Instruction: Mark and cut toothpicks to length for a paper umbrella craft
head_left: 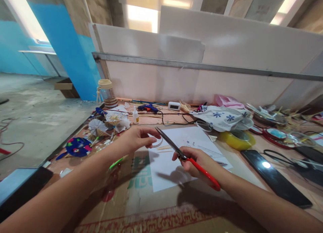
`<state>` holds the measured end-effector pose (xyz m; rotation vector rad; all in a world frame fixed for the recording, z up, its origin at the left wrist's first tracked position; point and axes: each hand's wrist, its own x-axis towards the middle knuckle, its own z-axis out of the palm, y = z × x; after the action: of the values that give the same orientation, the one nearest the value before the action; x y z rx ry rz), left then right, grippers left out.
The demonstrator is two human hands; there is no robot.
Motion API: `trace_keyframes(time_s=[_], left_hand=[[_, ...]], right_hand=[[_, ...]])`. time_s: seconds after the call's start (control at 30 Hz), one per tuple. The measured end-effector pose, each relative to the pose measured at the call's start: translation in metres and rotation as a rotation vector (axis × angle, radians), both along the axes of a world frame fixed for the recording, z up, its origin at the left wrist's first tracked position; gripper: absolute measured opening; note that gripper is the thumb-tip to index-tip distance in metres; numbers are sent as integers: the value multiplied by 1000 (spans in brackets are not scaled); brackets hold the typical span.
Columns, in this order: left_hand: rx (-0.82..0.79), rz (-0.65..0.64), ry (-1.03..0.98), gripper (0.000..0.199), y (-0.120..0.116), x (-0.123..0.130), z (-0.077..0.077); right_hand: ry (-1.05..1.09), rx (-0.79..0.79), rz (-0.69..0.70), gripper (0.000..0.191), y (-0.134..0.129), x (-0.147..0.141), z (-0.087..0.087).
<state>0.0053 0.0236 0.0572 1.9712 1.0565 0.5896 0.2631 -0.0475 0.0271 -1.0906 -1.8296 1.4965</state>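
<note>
My right hand [193,160] grips a pair of scissors [174,146] with red handles, the dark metal blades pointing up and left over the paper. The blades look nearly closed. Just left of the blade tips, my left hand [142,137] is closed in a pinch on a thin pale ring [157,144]; the fingers hide part of it. Below both hands lies a white sheet of paper [164,177] with small blue flower marks. Several thin wooden sticks [164,148] rest on it between the hands.
Cardboard [136,206] covers the table. A phone [276,177], yellow tape roll [237,139] and flowered cloth [222,117] are at right. Behind stand a glue bottle [135,115], blue glue gun [148,107] and glass jar [107,93]. Paper-and-stick crafts [98,127] crowd the left.
</note>
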Motion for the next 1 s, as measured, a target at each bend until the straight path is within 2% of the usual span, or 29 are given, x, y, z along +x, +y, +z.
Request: trace_keyframes(time_s=[0.13, 0.3, 0.5, 0.73, 0.87, 1.0], left_hand=[[179, 106, 119, 26, 13, -2, -16], [327, 61, 208, 35, 16, 2, -30], [501, 37, 386, 29, 13, 1, -28], [637, -79, 575, 22, -16, 25, -22], [660, -71, 652, 20, -25, 45, -28], [649, -21, 682, 18, -23, 52, -37]], right_hand=[[18, -22, -8, 49, 1, -2, -1], [2, -44, -2, 45, 0, -3, 4], [85, -5, -72, 46, 0, 1, 10], [109, 25, -88, 46, 2, 4, 10], [110, 49, -79, 47, 1, 4, 10], [129, 58, -67, 49, 0, 5, 11]])
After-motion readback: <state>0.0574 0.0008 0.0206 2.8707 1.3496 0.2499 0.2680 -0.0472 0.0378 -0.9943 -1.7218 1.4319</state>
